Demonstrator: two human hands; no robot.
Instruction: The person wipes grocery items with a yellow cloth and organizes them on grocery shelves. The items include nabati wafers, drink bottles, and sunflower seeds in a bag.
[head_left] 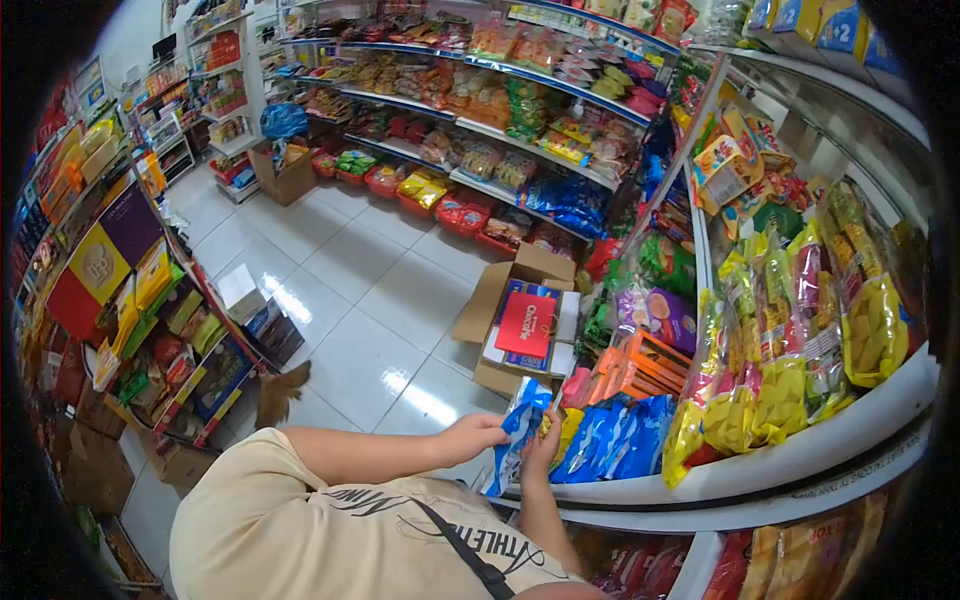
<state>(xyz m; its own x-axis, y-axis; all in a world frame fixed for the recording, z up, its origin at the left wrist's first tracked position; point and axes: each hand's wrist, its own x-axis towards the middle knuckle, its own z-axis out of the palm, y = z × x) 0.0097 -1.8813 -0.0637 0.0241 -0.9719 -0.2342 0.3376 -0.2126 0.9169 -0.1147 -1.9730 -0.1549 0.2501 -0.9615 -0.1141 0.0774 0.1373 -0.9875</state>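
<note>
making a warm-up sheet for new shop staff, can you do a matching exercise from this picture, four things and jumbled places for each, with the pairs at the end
Things
1. blue-and-white snack packet
2. red ChocoPie pack
3. gold-yellow packets
4. long clear-and-yellow snack bags

Places
A. in a red basket at floor level
B. in the white-rimmed display on the right
C. in the left hand
D. in the open cardboard carton

Pairs: 1-C, 2-D, 3-A, 4-B
</note>
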